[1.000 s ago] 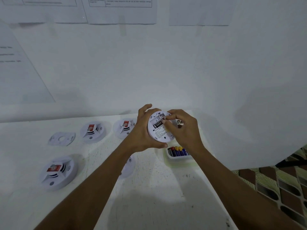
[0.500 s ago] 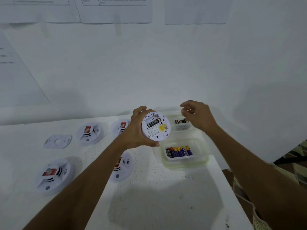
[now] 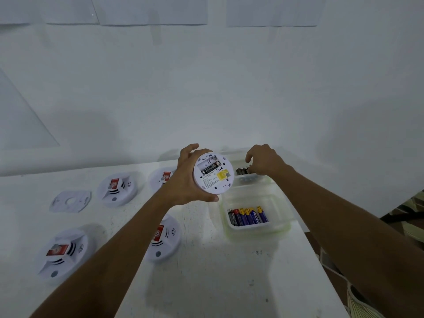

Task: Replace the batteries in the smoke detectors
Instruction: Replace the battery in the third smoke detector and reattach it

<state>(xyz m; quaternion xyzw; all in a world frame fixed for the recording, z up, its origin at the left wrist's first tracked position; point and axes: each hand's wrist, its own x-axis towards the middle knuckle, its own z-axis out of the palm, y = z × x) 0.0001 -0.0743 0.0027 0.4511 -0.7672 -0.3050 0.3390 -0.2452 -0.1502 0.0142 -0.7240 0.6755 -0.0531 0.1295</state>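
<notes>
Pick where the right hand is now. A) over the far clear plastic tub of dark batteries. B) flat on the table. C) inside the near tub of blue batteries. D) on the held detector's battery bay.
A: the right hand hangs over the far clear plastic tub of dark batteries, apart from the round white smoke detector that the left hand grips.

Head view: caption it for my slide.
Left hand holds an opened smoke detector while right hand reaches over the far battery tub.
</notes>
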